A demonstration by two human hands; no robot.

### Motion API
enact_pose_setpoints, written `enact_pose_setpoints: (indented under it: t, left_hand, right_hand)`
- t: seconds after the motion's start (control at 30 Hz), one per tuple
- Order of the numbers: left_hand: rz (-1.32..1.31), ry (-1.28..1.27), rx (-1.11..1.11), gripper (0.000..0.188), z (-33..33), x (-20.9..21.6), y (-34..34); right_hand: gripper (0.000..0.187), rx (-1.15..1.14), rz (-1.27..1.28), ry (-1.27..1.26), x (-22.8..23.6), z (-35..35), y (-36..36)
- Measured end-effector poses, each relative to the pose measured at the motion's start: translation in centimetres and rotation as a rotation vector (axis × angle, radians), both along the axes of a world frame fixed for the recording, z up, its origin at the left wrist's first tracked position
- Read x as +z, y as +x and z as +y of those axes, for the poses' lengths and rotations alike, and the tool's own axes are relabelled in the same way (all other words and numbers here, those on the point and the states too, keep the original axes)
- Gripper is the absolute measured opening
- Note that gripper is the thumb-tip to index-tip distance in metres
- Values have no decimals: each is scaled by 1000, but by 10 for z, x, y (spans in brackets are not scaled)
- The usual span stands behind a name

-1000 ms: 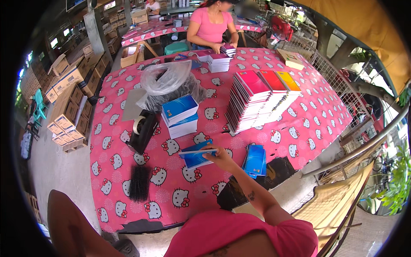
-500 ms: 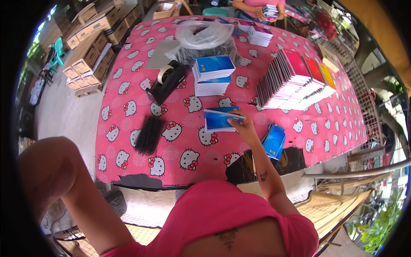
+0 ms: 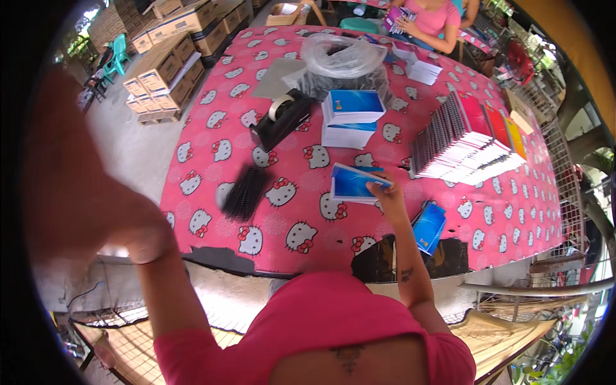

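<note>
My right hand (image 3: 390,194) grips the right end of a blue-covered notebook (image 3: 351,183), thumb on top, low over the table. Part of another blue cover shows behind it. My left hand (image 3: 96,199) is raised very close to the camera at the left, smeared by motion, so its fingers cannot be made out. A bundle of black spiral coils (image 3: 247,192) lies left of the held notebook. Beyond the notebook stands a stack of blue-covered pads (image 3: 351,119). A few blue notebooks (image 3: 428,228) lie to the right of my right forearm.
A black tape dispenser (image 3: 282,119) and a clear plastic bag (image 3: 343,64) stand farther back on the pink patterned table cover (image 3: 212,186). Rows of spiral-bound notebooks (image 3: 462,141) fill the right side. Cartons (image 3: 163,74) are piled at far left. Across the table, a person (image 3: 430,22) holds purple notebooks.
My left hand has swung up nearer the camera. My right hand keeps its grip on the notebook. The whole view has shifted, so the table appears farther right.
</note>
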State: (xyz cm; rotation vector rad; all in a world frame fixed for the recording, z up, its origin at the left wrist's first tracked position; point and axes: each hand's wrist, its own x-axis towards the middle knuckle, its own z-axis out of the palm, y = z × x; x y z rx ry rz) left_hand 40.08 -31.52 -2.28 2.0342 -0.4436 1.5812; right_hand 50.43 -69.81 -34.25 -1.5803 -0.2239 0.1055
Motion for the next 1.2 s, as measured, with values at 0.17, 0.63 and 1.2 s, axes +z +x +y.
enact_pose_setpoints:
  t: [0.17, 0.63, 1.2]
  left_hand:
    - [922, 220, 340, 27, -14, -235, 59]
    - [919, 242, 618, 17, -15, -356, 25]
    - [646, 448, 581, 20, -20, -349, 19]
  right_hand:
    - [31, 88, -14, -45, 19, 8, 1]
    - [28, 97, 8, -124, 17, -3, 3]
    - [29, 95, -67, -76, 16, 0, 4]
